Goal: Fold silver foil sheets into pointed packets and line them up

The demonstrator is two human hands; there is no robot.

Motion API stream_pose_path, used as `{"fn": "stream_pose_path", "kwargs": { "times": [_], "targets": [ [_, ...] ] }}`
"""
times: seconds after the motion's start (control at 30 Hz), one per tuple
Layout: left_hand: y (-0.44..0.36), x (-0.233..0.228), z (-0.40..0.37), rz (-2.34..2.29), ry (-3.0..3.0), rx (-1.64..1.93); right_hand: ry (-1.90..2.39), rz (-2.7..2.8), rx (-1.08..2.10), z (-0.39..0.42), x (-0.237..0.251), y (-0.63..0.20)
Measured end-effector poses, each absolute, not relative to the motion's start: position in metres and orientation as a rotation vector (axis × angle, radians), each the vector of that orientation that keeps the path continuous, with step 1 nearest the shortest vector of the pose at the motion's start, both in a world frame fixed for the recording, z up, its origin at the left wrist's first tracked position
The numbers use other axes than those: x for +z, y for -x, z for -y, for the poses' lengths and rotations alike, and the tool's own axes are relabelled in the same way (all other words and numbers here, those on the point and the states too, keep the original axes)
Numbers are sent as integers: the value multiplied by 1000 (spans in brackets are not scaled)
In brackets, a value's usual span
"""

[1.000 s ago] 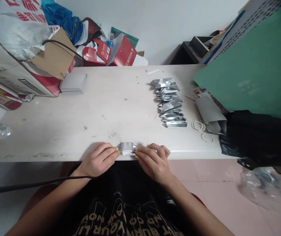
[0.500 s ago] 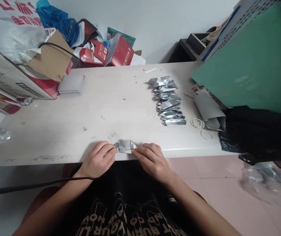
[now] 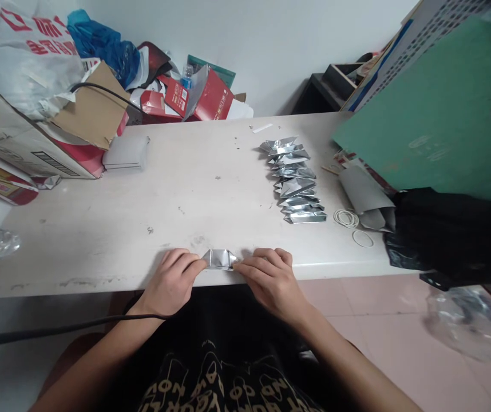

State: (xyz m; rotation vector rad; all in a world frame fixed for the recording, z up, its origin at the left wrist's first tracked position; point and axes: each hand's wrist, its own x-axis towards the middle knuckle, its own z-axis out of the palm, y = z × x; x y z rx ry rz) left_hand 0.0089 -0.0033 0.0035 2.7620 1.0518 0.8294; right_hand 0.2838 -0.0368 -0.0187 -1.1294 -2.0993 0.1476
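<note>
- Lay at the near edge of the table point(image 3: 99, 229): a small folded foil piece point(image 3: 218, 259), flat and silvery.
- Pinched at its left end by fingertips of the left hand point(image 3: 172, 283).
- Pinched at its right end by the right hand point(image 3: 271, 280).
- Judged very light, thin, creasing easily, a little slippery; best held at the two ends, as here.
- Stood in a row farther off to the right: finished foil pieces point(image 3: 295, 180), with rubber bands point(image 3: 351, 223) just beside them.
</note>
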Motion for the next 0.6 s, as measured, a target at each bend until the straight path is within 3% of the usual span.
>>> {"fn": "stream_pose_path", "kwargs": {
  "times": [0.6],
  "targets": [
    [-30, 9, 3, -1437, -2404, 797, 1467, 1920, 314, 29, -18, -266]
  ]
}}
